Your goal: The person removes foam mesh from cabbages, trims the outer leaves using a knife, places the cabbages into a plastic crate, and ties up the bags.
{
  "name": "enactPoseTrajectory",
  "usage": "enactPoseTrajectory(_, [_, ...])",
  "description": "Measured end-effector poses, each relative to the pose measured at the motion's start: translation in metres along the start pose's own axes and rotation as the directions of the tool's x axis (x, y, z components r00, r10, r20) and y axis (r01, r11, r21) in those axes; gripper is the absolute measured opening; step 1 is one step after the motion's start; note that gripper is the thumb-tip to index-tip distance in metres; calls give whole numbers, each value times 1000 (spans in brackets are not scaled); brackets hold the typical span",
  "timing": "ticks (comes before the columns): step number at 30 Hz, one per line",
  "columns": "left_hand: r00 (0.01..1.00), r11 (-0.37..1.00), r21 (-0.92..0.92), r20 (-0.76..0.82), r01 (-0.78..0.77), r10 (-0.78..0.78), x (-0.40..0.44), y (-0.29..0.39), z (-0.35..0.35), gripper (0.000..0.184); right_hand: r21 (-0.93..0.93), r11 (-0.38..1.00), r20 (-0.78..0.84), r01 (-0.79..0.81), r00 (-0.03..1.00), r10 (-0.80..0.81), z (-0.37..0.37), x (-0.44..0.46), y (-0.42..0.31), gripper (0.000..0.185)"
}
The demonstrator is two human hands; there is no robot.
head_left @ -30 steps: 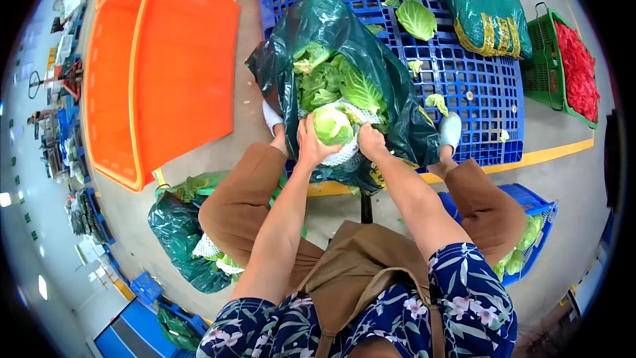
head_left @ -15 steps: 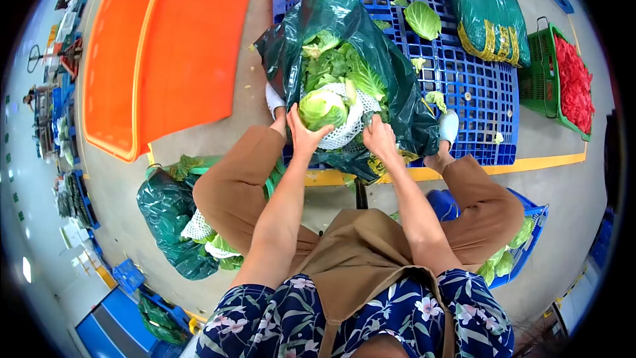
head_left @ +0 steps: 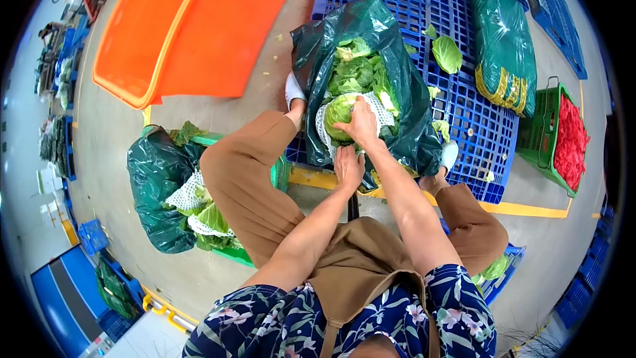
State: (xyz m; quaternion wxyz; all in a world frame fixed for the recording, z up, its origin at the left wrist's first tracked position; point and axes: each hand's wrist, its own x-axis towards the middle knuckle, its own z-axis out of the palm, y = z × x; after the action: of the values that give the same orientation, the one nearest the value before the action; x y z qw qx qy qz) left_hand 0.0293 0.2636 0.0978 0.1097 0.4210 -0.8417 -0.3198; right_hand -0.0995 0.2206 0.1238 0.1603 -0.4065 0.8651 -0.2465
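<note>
A green cabbage (head_left: 340, 117), partly wrapped in a white foam net (head_left: 322, 128), lies at the near side of an open dark green plastic bag (head_left: 414, 119). My right hand (head_left: 360, 124) grips the cabbage from its right, thumb and fingers apart around it. Just nearer to me, my left hand (head_left: 349, 168) has its fingers curled at the net's near edge; its fingertips are partly hidden. Behind the cabbage, loose green leaves (head_left: 354, 74) fill the bag.
Under the bag is a blue plastic pallet (head_left: 457, 103) bearing a loose leaf (head_left: 447, 54) and a filled green bag (head_left: 503, 40). An orange tub (head_left: 218, 33) stands left. A green crate (head_left: 540, 126) holds red material. Another green bag (head_left: 156, 185) with netted cabbages is by my left leg.
My left hand has moved from the cabbage's left side to its near side. My right hand has gone from the net's right edge onto the cabbage. The view has shifted.
</note>
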Motion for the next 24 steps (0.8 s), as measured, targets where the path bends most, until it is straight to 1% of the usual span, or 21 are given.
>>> enactPoseTrajectory(1, [997, 999, 29, 64, 37, -39, 4, -2, -1, 22, 82, 996, -28, -39, 999, 42, -1, 2, 7, 96])
enactPoseTrajectory(3, [974, 993, 69, 203, 93, -105, 15, -14, 1, 23, 230, 959, 59, -166, 986, 157, -9, 9, 27, 96])
enactPoseTrajectory(4, [968, 994, 68, 229, 89, -102, 22, -14, -1, 23, 297, 927, 105, -231, 972, 209, -13, 15, 41, 97])
enactPoseTrajectory(5, [961, 994, 66, 257, 84, -98, 28, -14, -3, 24, 340, 910, 101, -239, 971, 218, -4, 17, 66, 93])
enactPoseTrajectory(6, [954, 995, 62, 286, 80, -95, 32, -13, -3, 24, 337, 911, 118, -236, 971, 207, -21, 17, 71, 86])
enactPoseTrajectory(7, [947, 995, 86, 313, 49, -73, 33, -19, 5, 29, 407, 872, 152, -271, 962, 228, -19, 19, 88, 81])
enactPoseTrajectory(8, [947, 993, 97, 308, 65, -93, 31, -25, 12, 30, 473, 825, 190, -310, 950, 248, -17, 19, 103, 76])
enactPoseTrajectory(9, [947, 991, 109, 303, 77, -107, 31, -27, 15, 31, 620, 695, 228, -364, 931, 284, -18, 18, 111, 72])
enactPoseTrajectory(10, [948, 989, 121, 296, 86, -119, 33, -30, 19, 33, 650, 656, 244, -385, 922, 299, -22, 17, 120, 69])
enactPoseTrajectory(11, [924, 984, 134, 349, 118, -158, 35, -34, 22, 39, 683, 605, 266, -410, 910, 317, -24, 17, 128, 70])
enactPoseTrajectory(12, [909, 985, 79, 379, 154, -173, 37, -38, 24, 42, 714, 550, 289, -434, 897, 334, -24, 17, 136, 71])
enactPoseTrajectory(14, [879, 974, -25, 436, 226, -193, 44, -46, 27, 47, 772, 409, 342, -486, 861, 377, -22, 17, 151, 66])
enactPoseTrajectory(15, [778, 930, -142, 598, 339, -192, 54, -47, 18, 57, 796, 336, 368, -504, 843, 393, -21, 18, 158, 63])
enactPoseTrajectory(16, [659, 834, -285, 743, 472, -118, 63, -54, 13, 73, 802, 305, 381, -513, 834, 400, -23, 21, 164, 61])
enactPoseTrajectory(18, [454, 686, -287, 888, 668, -70, 88, -54, -7, 87, 815, 234, 410, -531, 813, 414, -26, 20, 173, 57])
enactPoseTrajectory(19, [375, 687, -232, 925, 689, -64, 104, -37, -30, 94, 818, 233, 402, -525, 813, 421, -23, 19, 181, 54])
enactPoseTrajectory(20, [360, 746, -168, 927, 644, -103, 119, -26, -34, 94, 796, 231, 422, -560, 786, 453, -19, 21, 192, 53])
enactPoseTrajectory(22, [636, 845, -205, 748, 494, -190, 138, 7, -35, 97, 742, 222, 458, -632, 721, 520, -11, 20, 212, 51])
enactPoseTrajectory(23, [786, 884, -268, 597, 383, -160, 138, 29, -36, 96, 851, 157, 387, -501, 801, 457, -21, 19, 189, 48])
enactPoseTrajectory(24, [902, 916, -309, 418, 257, -112, 137, 47, -32, 95, 870, 75, 407, -488, 795, 449, -23, 20, 183, 46])
